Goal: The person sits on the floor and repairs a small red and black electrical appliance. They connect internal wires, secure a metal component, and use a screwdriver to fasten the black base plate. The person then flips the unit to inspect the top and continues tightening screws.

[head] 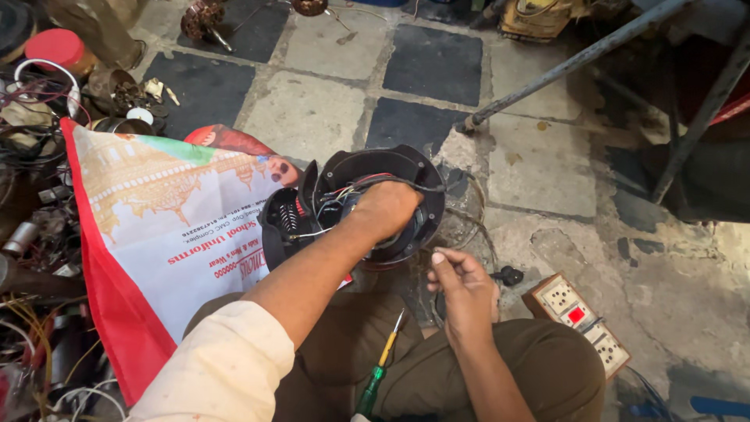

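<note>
Reaching into an opened black housing point(406, 168), the left hand point(384, 209) presses down on the part at its middle; its fingers curl over that part, and whether they pinch anything I cannot tell. The housing lies on the floor point(312, 109) just in front of the person's knees, its round shell tipped up and a mesh of red, black and white wires point(344, 191) showing around the wrist. A black ribbed piece point(281, 223) with a spring sits against the housing's left side, overlapping a printed cloth bag point(168, 211) with a red edge that is spread on the floor.

The right hand point(462, 285) hovers just beside the housing, lower right of it, thumb and fingers loosely bent together; a thin wire seems to run at the fingertips, but a grip is not clear. A black plug point(509, 274) lies just past it, and a socket board point(582, 320) with a red switch lies near on the right.

A screwdriver point(377, 375) with a green and yellow handle rests between the person's thighs. A tangle of cables and scrap parts point(39, 234) crowds the left edge, a red lid point(55, 45) among it. A metal stand leg point(570, 59) slants across the floor behind the housing, well apart.
</note>
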